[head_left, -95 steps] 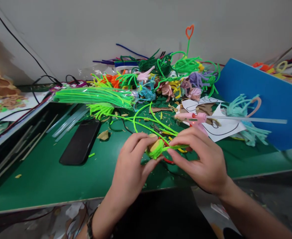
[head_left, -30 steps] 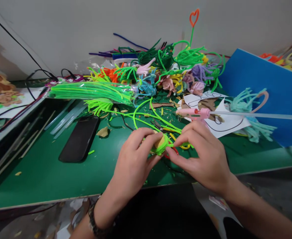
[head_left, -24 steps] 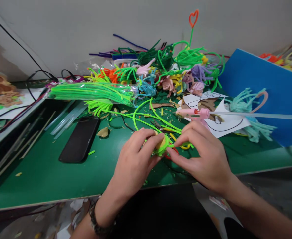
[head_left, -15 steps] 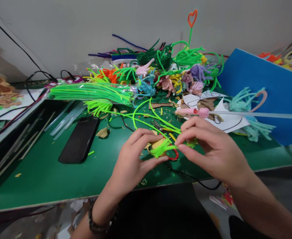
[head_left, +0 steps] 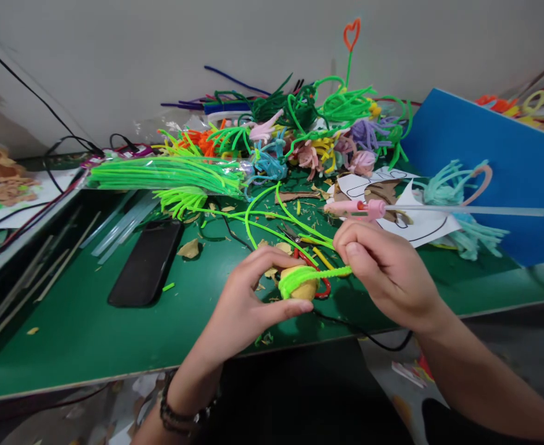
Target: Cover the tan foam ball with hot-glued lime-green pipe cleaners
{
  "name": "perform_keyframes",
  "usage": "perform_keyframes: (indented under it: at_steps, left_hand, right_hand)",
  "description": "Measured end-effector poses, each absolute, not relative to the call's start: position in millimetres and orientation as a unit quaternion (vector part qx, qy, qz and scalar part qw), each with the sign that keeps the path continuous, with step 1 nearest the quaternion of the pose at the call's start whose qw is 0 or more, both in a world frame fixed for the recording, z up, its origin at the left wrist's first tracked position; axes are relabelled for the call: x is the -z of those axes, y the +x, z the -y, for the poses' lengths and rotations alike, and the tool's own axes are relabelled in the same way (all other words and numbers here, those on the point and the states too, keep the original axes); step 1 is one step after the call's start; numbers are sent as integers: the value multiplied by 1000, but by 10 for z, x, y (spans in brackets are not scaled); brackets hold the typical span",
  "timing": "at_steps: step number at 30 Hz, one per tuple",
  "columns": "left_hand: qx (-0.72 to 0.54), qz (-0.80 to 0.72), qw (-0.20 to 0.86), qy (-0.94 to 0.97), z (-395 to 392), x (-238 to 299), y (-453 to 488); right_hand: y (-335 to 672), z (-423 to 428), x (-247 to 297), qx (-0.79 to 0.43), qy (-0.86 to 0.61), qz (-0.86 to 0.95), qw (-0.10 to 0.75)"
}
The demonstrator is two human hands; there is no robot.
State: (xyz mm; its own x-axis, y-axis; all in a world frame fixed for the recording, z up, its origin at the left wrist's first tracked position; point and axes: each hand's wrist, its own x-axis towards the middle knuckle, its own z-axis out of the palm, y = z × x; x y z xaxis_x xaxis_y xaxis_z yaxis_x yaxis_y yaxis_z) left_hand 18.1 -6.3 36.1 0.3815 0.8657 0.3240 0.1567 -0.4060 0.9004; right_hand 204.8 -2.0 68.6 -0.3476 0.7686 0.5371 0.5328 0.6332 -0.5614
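Between the thumb and fingers of my left hand (head_left: 248,296) is a rounded tan piece (head_left: 306,290), its material unclear. A bright green pipe cleaner (head_left: 327,274) wraps around it. My right hand (head_left: 383,266) pinches the pipe cleaner's free end and holds it taut to the right. Just behind the piece lie red-handled pliers (head_left: 325,289), partly hidden. Long green pipe cleaners (head_left: 248,225) curve across the table beyond my hands. A pink glue gun (head_left: 360,209) with a clear glue stick lies past my right hand.
A black phone (head_left: 146,264) lies at left, near clear glue sticks (head_left: 126,228). Bagged green pipe cleaners (head_left: 170,173) and coloured bundles (head_left: 318,148) line the back. A blue board (head_left: 485,179) leans at right beside cut white paper (head_left: 432,216). Scraps dot the green table (head_left: 68,334).
My right hand has moved slightly right and drawn the pipe cleaner out straight. The tan piece shows more clearly in my left hand.
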Motion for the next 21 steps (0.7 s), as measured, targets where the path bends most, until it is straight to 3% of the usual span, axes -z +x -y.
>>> perform_keyframes:
  at_steps: [11,18,21]
  left_hand:
    - [-429,-354,570,604,39,-327,181]
    - [-420,-357,553,626,37,-310,194]
    - [-414,-354,518,659,39,-302,204]
  right_hand:
    - [2080,37,-655,-114,-400,808,417]
    - [2050,40,-561,-106,-392,780,475]
    - [2041,55,-515,-99,-397,788,460]
